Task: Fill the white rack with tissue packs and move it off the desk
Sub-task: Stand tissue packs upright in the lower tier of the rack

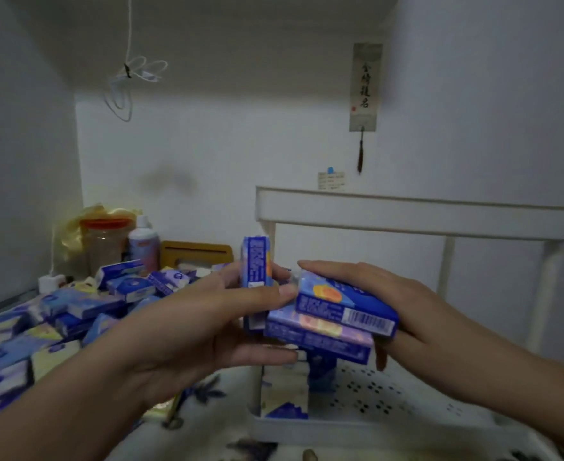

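Observation:
A white two-tier rack [417,216] stands on the desk at the right, its perforated lower shelf [390,394] showing below my hands. My left hand [201,327] pinches an upright blue tissue pack [255,262] between thumb and fingers. Beside it, my right hand [417,307] grips a stack of two or three blue tissue packs [337,319] above the lower shelf. At the shelf's left end stands another pack [284,394]. A big heap of loose tissue packs [74,314] covers the desk at the left.
Behind the heap stand a jar with an orange lid [104,244], a white bottle [144,244], a yellow bag and a brown wooden box [196,252]. A scroll [365,86] hangs on the back wall. A cord loop [124,91] dangles from above.

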A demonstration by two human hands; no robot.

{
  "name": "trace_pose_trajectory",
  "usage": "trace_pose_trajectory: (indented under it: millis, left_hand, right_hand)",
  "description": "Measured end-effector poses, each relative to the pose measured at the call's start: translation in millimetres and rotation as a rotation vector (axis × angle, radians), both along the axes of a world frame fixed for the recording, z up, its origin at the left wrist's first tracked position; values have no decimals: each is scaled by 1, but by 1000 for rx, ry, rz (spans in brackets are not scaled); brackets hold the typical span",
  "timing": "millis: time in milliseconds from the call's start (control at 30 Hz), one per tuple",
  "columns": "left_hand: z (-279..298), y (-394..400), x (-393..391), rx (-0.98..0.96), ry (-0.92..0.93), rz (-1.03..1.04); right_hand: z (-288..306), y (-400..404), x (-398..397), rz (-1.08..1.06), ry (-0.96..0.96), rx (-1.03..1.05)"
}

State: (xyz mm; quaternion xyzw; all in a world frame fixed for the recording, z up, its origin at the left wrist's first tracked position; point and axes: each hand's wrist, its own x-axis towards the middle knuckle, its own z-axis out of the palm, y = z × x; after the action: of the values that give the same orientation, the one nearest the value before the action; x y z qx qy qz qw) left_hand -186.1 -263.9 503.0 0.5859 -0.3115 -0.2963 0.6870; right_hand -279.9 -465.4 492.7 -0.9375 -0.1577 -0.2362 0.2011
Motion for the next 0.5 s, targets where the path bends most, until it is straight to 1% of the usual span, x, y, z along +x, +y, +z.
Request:
trace_pose_trajectory:
  millis: [133, 233, 367, 400, 433, 467, 500]
  left_hand:
    - [-8, -13, -13, -9, 62, 2]
    - [-13, -23, -20, -16, 129, -42]
    - [-23, -40, -22, -44, 109, -61]
    - [-25, -45, -22, -55, 116, -53]
    - [-27, -49, -21, -67, 127, -44]
    - [-28, -54, -20, -81, 134, -31]
    - [-28, -58, -19, -95, 139, -16]
  right_hand:
    - [-10, -13, -2, 16, -25, 20]
    - [-17, -19, -1, 0, -37, -7]
    - [-26, -27, 2, -35, -43, -51]
    - [-27, -30, 2, -35, -42, -6]
    - [-28, -32, 1, -30, -28, 120]
    - [-28, -32, 1, -31, -2, 331]
    - [-28, -32, 2, -34, 50, 599]
